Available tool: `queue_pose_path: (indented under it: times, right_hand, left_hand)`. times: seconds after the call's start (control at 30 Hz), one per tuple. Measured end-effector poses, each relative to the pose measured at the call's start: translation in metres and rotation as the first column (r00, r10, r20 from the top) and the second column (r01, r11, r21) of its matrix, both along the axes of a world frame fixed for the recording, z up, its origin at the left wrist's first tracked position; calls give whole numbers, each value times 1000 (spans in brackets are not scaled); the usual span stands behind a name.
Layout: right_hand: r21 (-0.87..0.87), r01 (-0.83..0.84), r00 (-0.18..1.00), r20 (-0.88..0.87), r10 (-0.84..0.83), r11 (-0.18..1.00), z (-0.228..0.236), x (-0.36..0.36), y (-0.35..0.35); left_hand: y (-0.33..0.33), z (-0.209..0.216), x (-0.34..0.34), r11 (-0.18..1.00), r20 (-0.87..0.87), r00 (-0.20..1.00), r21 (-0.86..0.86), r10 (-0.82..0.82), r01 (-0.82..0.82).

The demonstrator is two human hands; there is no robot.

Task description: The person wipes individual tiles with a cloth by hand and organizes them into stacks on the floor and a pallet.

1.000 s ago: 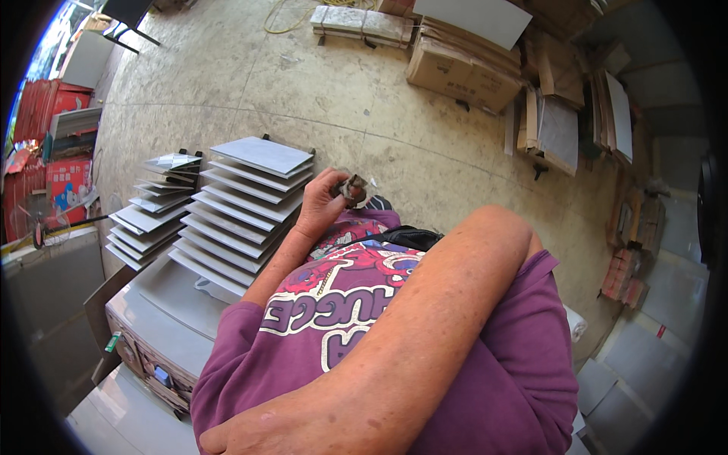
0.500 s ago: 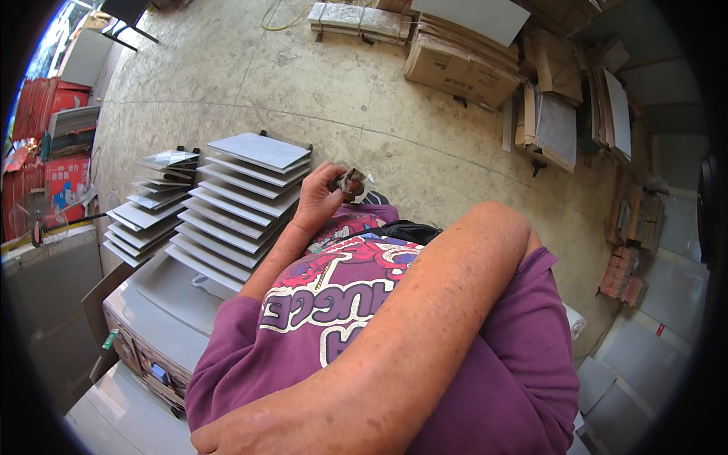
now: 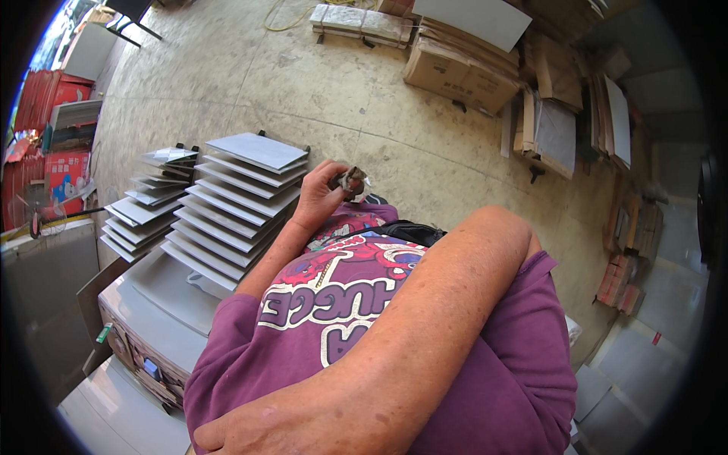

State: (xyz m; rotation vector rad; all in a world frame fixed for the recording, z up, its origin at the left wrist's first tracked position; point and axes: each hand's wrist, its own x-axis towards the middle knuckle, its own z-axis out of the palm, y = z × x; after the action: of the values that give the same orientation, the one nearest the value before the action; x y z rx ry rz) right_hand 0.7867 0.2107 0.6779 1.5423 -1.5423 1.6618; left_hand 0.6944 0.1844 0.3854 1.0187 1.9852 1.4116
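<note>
My left hand (image 3: 321, 191) is closed round a crumpled grey-brown thing (image 3: 352, 180), perhaps a dirty rag, in front of my waist. Its exact kind is too small to tell. Just left of that hand stands a tiered rack of flat grey panels (image 3: 256, 152), set one above another like shelves. My bent right arm crosses my purple printed shirt (image 3: 334, 303). At the lower edge, my right hand (image 3: 254, 434) is partly cut off by the frame, its fingers mostly hidden.
A second rack of smaller panels (image 3: 133, 212) stands farther left, beside a stack of large grey slabs (image 3: 171, 292). Cardboard boxes (image 3: 455, 76) and leaning boards line the far right. Red cartons (image 3: 64, 178) are at the left edge. A yellow cable (image 3: 284, 26) lies on the concrete floor.
The view has shifted very slightly. My left hand keeps its hold on the crumpled thing, and my right arm stays across my body.
</note>
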Motion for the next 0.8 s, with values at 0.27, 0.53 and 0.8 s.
queue_pose_path:
  times: [0.27,0.53,0.8]
  right_hand:
    - [-57,7,999,32,-5,998,0,2,14]
    - [-3,21,997,79,-21,1000,-4,-21,32]
    - [-15,48,986,158,-45,999,-7,-65,53]
  left_hand:
    - [6,-1,3,1000,-18,1000,-28,13,-13]
    - [21,-10,-14,1000,3,1000,-5,12,-12]
    - [57,-15,-53,999,13,1000,49,-13,13]
